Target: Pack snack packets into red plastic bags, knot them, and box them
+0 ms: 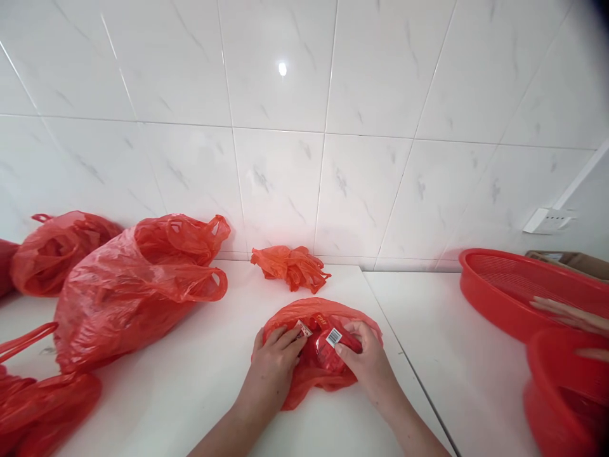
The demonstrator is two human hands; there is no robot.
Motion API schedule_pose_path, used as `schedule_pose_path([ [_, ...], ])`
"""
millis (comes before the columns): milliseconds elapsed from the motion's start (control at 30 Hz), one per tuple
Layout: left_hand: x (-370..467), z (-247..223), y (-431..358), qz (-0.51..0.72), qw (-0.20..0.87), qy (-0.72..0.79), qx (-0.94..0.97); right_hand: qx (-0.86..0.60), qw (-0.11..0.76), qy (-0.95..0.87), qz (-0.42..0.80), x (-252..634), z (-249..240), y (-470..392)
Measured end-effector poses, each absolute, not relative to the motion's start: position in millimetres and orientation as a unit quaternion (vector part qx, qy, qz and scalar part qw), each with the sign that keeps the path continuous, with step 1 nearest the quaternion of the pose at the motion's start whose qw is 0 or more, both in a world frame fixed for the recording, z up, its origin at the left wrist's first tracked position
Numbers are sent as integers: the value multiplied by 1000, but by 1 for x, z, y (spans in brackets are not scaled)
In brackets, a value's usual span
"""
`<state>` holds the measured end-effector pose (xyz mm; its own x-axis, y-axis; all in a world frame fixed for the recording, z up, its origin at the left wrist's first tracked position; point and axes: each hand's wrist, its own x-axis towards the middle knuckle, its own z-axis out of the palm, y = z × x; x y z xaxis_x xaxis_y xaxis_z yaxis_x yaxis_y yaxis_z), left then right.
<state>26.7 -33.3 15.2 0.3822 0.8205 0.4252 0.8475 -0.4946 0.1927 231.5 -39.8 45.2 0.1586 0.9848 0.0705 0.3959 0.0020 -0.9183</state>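
My right hand grips a red packet inside the open, untied bag; my left hand touches a patterned packet, grip unclear.

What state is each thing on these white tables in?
Middle bag: open, both hands in its mouth.
Barcoded packet: held by the right hand.
Bag by the wall: crumpled.
Big left bag: bulging, handles loose.
Far basket: upright, another person's hand over it.
Near basket: upright.
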Motion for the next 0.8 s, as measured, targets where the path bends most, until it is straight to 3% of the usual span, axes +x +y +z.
schedule_pose_path([
  [233,17,19,-29,-285,31,-563,-775,-641,412,-593,260,228,31,-36],
  [467,8,11,-28,-315,46,-587,-744,-621,318,-716,5,236,27,-35],
  [800,-1,27,-54,-278,166,-547,-772,-654,342,-673,48,243,34,-38],
])
